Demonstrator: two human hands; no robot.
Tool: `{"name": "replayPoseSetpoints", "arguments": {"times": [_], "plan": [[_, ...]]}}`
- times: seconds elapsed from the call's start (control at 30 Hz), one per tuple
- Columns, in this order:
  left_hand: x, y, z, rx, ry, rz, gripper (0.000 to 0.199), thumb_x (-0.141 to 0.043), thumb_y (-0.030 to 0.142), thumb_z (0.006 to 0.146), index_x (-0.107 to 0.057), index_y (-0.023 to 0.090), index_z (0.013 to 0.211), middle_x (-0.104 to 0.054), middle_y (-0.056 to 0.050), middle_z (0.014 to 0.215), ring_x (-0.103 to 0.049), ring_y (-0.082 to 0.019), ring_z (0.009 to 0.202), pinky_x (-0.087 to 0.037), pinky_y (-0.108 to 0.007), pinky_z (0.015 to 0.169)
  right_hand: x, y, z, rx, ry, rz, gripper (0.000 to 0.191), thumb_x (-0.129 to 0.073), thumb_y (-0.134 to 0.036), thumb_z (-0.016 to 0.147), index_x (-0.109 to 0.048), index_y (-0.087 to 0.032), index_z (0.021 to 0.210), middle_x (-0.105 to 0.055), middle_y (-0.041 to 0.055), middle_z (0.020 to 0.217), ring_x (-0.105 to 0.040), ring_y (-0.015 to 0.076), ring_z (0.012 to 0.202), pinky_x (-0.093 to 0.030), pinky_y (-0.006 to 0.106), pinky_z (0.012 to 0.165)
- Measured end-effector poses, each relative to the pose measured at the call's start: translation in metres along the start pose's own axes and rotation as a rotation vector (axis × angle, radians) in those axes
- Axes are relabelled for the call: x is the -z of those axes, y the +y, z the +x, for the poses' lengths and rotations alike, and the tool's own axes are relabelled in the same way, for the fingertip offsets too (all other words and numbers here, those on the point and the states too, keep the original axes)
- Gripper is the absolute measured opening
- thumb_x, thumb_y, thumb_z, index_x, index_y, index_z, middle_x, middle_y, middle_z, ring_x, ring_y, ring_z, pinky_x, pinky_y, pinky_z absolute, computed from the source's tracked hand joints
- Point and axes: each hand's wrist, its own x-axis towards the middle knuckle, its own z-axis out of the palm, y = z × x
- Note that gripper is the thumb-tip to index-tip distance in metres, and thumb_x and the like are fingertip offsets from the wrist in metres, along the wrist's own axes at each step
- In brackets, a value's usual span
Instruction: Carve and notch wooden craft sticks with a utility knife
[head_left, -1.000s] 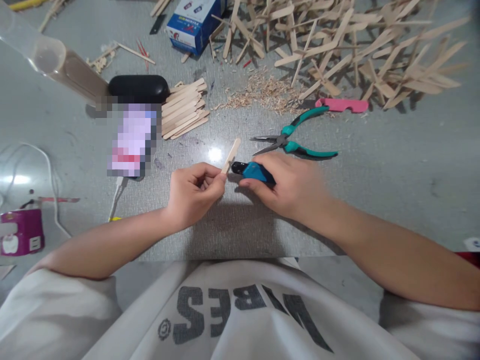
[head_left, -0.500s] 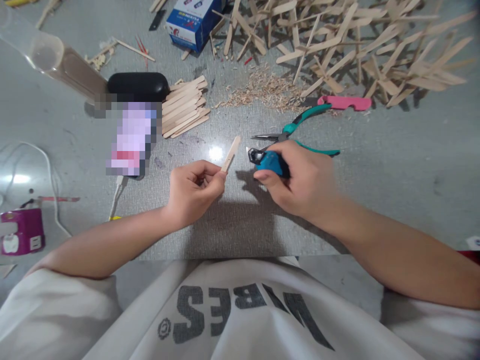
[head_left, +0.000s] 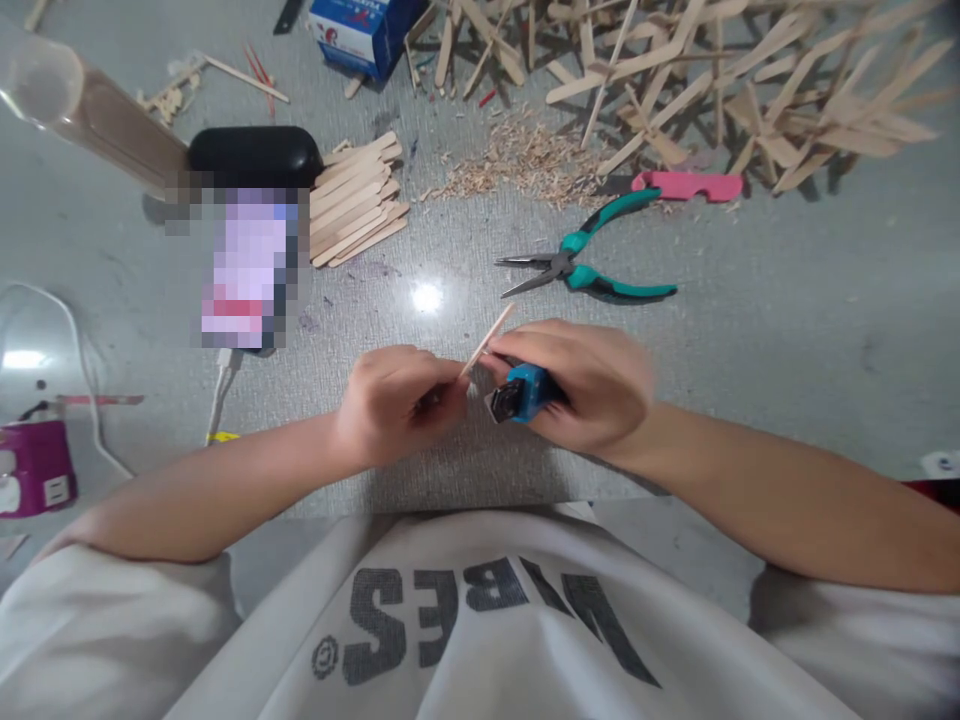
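Right hand wraps a blue-and-black tool, fingertips at the wooden stick; left hand pinches its lower end. It slants between them: featherlight, stiff, probably snappable, best held across its flat faces. Pliers lie beyond.

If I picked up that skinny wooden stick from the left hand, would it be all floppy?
Probably not: the wooden stick pokes out straight from the left hand without sagging, so it seems stiff. It looks thin, so it's likely light and might snap if bent hard.
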Motion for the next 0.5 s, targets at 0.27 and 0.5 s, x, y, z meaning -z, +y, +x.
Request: {"name": "replayPoseSetpoints", "arguments": {"times": [0.27,0.5], "plan": [[-0.001,-0.006,0.000,-0.128,0.013,0.037,0.013,-0.066,0.016,0.103,-0.074,0.021,0.092,-0.064,0.004,0.059,-0.054,-0.010,0.048,-0.041,-0.025,0.052,0.000,-0.008,0.005,0.066,0.052,0.027,0.020,-0.059,-0.029,0.112,-0.078,-0.028,0.115,-0.089,0.0043,0.100,-0.083,0.0209,0.083,-0.063,0.034,0.076],[-0.001,-0.003,-0.002,0.087,-0.019,-0.115,0.013,-0.069,0.008,0.090,-0.078,0.017,0.089,-0.072,0.002,0.065,-0.059,-0.007,0.054,-0.048,-0.017,0.056,-0.003,-0.006,0.015,0.014,-0.011,-0.027,0.015,-0.057,-0.027,0.103,-0.072,-0.026,0.102,-0.083,0.0047,0.088,-0.077,0.0220,0.075,-0.051,0.034,0.066]]}}
